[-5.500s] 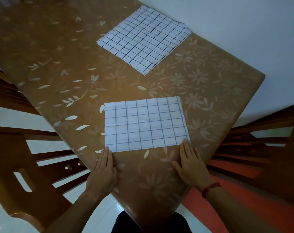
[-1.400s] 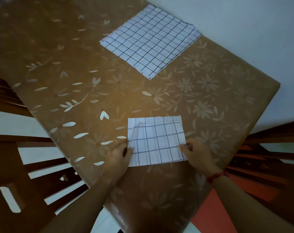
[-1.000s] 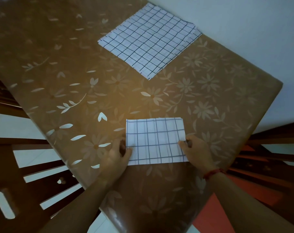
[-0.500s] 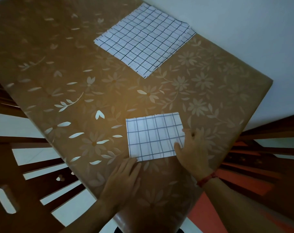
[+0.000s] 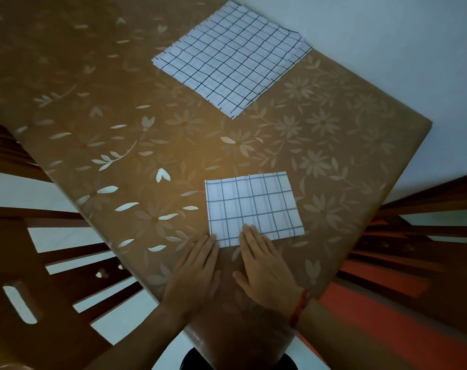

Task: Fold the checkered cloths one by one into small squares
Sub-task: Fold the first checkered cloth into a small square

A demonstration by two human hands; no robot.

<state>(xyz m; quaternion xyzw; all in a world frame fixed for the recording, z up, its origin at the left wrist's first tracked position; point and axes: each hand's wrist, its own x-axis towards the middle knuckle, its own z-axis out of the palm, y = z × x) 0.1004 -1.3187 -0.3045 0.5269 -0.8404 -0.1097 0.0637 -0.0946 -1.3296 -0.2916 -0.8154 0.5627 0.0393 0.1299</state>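
Note:
A folded white cloth with dark check lines [image 5: 253, 206] lies flat near the table's front edge, roughly rectangular. My left hand [image 5: 195, 273] lies flat with straight fingers, its tips at the cloth's near left corner. My right hand [image 5: 264, 265] is flat too, fingertips resting on the cloth's near edge towards the middle. A red band circles my right wrist. A stack of larger checkered cloths [image 5: 232, 57] lies at the far side of the table, close to the wall.
The table [image 5: 120, 116] wears a glossy brown cover with pale flowers and leaves. Dark wooden chairs stand at the left [image 5: 40, 276] and at the right [image 5: 427, 236]. A white wall runs along the table's far right side.
The cloth went from a wide rectangle to half that width. Both hands let go of its side edges and now lie flat at its near edge, the right hand having slid left.

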